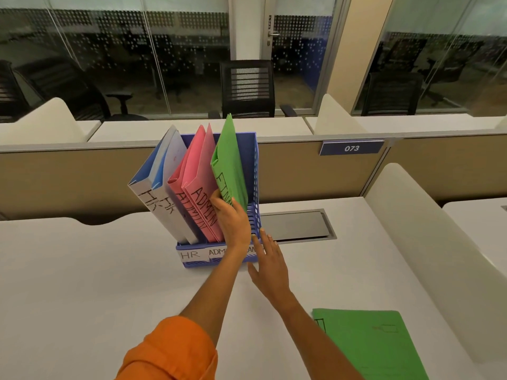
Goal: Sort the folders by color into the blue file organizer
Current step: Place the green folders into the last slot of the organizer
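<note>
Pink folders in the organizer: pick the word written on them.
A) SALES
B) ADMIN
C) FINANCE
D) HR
B: both pink folders standing in the middle slot of the blue organizer carry ADMIN in black handwriting along their front edges.

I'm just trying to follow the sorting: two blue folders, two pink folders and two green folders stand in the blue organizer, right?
Not quite. The head view shows only one green folder standing in the blue organizer; the second green folder lies flat on the desk. The two blue folders and two pink folders do stand there.
</note>
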